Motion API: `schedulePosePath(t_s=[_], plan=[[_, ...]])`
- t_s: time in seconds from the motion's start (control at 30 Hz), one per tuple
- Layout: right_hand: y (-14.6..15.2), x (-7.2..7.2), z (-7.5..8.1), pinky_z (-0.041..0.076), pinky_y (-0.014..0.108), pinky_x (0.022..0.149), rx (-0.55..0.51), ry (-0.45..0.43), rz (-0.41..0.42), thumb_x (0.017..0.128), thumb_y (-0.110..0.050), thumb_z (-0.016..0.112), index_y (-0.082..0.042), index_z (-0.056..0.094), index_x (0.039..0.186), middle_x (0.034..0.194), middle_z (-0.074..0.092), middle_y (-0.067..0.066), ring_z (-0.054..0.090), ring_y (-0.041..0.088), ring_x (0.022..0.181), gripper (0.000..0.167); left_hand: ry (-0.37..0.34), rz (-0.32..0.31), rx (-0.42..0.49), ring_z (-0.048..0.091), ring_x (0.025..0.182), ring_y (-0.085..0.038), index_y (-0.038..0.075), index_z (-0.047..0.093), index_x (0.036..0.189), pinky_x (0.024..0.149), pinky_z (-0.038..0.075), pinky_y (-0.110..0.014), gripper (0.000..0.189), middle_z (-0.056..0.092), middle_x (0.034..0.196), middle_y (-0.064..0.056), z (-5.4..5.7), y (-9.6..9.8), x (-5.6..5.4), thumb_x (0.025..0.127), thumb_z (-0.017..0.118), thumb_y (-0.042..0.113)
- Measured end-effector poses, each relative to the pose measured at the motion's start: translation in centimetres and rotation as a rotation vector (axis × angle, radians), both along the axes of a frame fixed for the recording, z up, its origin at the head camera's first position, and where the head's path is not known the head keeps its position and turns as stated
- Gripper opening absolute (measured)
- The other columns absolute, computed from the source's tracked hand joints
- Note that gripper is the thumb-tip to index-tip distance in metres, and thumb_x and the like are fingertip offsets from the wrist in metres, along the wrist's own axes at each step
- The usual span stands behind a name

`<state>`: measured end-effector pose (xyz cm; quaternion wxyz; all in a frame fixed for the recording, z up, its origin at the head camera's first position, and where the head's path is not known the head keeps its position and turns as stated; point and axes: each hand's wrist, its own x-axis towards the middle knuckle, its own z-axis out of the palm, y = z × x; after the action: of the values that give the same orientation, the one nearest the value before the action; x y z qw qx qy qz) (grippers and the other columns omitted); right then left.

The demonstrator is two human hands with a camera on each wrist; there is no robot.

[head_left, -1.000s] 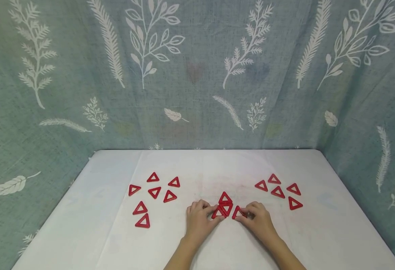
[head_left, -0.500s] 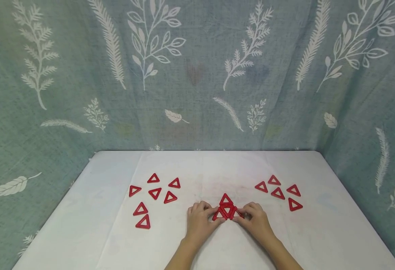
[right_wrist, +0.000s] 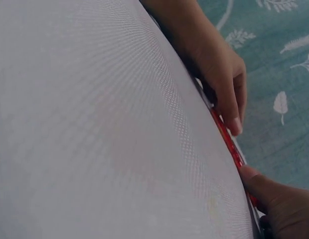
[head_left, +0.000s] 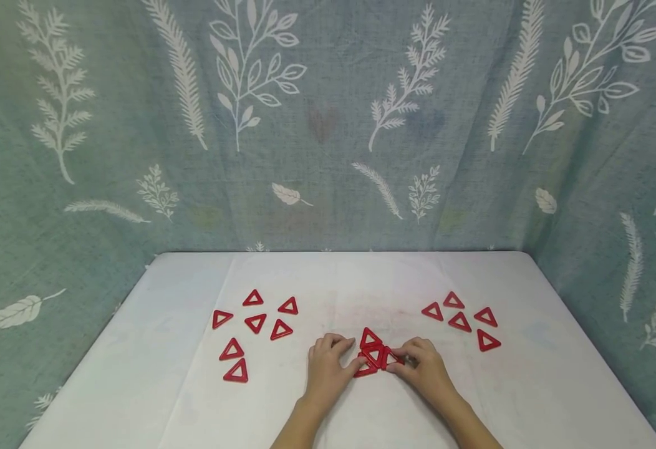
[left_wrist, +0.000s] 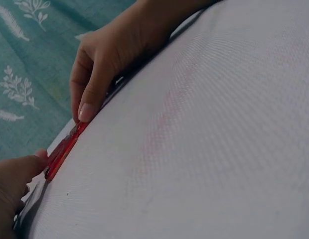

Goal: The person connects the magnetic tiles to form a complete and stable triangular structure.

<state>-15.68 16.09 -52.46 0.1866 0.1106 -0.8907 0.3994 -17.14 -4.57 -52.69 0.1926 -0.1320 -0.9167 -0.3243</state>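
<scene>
Four hollow red triangle tiles make up a cluster in front of me, one at the top (head_left: 363,338). My right hand (head_left: 426,368) pinches the right tile (head_left: 385,359) between thumb and index finger, its edge against the middle tile. My left hand (head_left: 328,368) has its thumb on the lower left tile (head_left: 366,373); its index finger is raised away from the tiles. The left wrist view shows the red tiles (left_wrist: 60,158) edge-on between both hands. In the right wrist view the tiles (right_wrist: 227,137) appear as a thin red strip.
Several loose red triangle tiles (head_left: 244,368) lie on the left of the white table (head_left: 283,399). More red tiles (head_left: 489,347) are scattered on the right. A patterned grey-green curtain (head_left: 328,187) hangs behind and at both sides.
The right hand brought its tile leftward against the middle one. Then the cluster turned slightly, its top tile shifting left and towards me. The left index finger came off the lower left tile.
</scene>
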Motion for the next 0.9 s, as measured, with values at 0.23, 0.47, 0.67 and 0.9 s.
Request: schedulePosePath(t_s=[0.23, 0.47, 0.67, 0.9], plan=[[0.56, 0.16, 0.23, 0.041, 0.021, 0.066, 0.034, -0.067, 0.053, 0.064, -0.025, 0.085, -0.019, 0.076, 0.089, 0.082, 0.056, -0.018, 0.040, 0.002, 0.077, 0.027, -0.079, -0.015, 0.011, 0.049, 0.098, -0.017, 0.012, 0.068, 0.115, 0.085, 0.034, -0.038, 0.046, 0.055, 0.104, 0.002, 0.41, -0.14, -0.13, 0.078, 0.074, 0.039], [0.91, 0.10, -0.13, 0.040, 0.022, 0.065, 0.028, 0.008, 0.150, 0.066, -0.025, 0.084, -0.017, 0.076, 0.089, 0.081, 0.059, -0.014, 0.041, 0.002, 0.076, 0.026, -0.136, -0.044, -0.030, 0.044, 0.100, -0.016, 0.015, 0.066, 0.119, 0.087, 0.031, -0.040, 0.050, 0.050, 0.106, 0.002, 0.20, -0.14, -0.08, 0.078, 0.072, 0.043], [0.70, 0.20, -0.22, 0.044, 0.022, 0.067, 0.023, -0.003, 0.077, 0.065, -0.022, 0.086, -0.018, 0.075, 0.091, 0.083, 0.060, -0.016, 0.045, 0.003, 0.078, 0.028, -0.156, -0.048, -0.011, 0.043, 0.100, -0.017, 0.016, 0.066, 0.115, 0.087, 0.030, -0.041, 0.046, 0.049, 0.106, 0.002, 0.27, -0.04, 0.03, 0.078, 0.073, 0.042], [0.03, 0.19, -0.52, 0.039, 0.026, 0.066, 0.069, 0.103, -0.042, 0.054, -0.028, 0.090, -0.016, 0.074, 0.084, 0.081, 0.060, -0.010, 0.044, 0.004, 0.076, 0.036, -0.118, 0.009, -0.017, 0.044, 0.095, -0.015, 0.017, 0.064, 0.111, 0.084, 0.030, -0.037, 0.047, 0.051, 0.101, 0.003, 0.31, 0.06, -0.02, 0.074, 0.076, 0.043]])
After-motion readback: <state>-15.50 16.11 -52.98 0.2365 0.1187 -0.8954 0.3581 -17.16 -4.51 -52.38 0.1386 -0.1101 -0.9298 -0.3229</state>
